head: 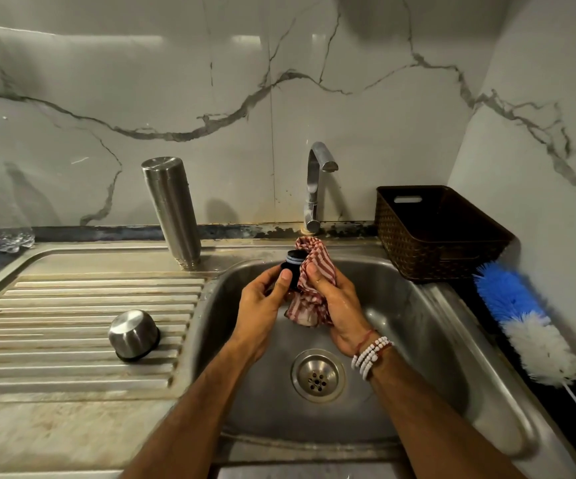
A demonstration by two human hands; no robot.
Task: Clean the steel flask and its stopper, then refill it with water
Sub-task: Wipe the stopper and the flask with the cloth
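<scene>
Left hand [265, 300]: curling fingers and thumb round the black stopper [292, 268], holding it above the sink [417, 340].
Right hand [336, 307]: gripping the striped cloth [315, 267], pressing it against the stopper (beaded bracelets on this wrist).
Steel flask [172, 209]: standing mouth-down, tilting slightly, on the drainboard [55, 305], left of the tap [317, 181].
Steel cup [133, 335]: lying upturned on the drainboard ridges, well apart from the flask.
Brush [524, 323]: lying right of the sink, near the basket [435, 233].

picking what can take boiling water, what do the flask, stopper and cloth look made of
Flask: stainless steel with a brushed finish, going by its grey metallic sheen and soft streaked highlights.
Stopper: probably black plastic, matte, with pale rings that may be rubber seals; only partly visible.
Cloth: woven fabric, perhaps cotton, with red and white stripes and limp folds.
</scene>
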